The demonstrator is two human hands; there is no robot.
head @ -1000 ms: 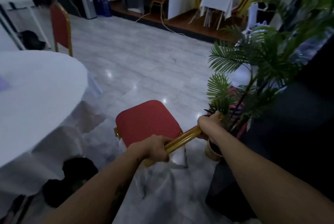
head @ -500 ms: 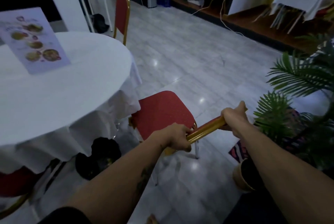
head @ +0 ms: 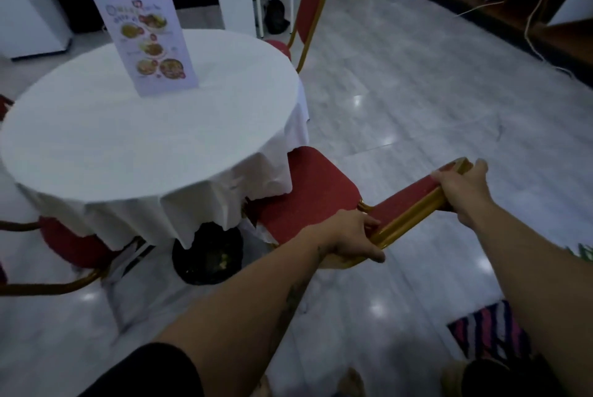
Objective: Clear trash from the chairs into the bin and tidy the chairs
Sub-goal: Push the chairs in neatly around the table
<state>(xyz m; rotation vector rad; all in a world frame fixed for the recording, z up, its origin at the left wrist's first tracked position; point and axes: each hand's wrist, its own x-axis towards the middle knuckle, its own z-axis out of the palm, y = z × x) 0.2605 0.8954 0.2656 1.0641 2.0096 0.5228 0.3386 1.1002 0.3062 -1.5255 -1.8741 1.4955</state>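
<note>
A red-cushioned chair (head: 308,191) with a gold frame stands at the near right edge of the round table (head: 144,140), its seat partly under the white tablecloth. My left hand (head: 349,239) grips the left end of its backrest top, and my right hand (head: 462,191) grips the right end. A black bin bag (head: 208,255) sits on the floor under the table, with some scraps inside. No trash shows on the chair seat.
A menu stand (head: 150,40) is on the table. Another red chair (head: 308,8) stands at the far side, and a third (head: 64,249) at the left. A striped mat (head: 491,332) lies at lower right. Open tiled floor stretches to the right.
The chair has moved left, up to the table, with its seat now slipping under the tablecloth. My view has swung left, so the plant is out of sight. Both hands keep their grip.
</note>
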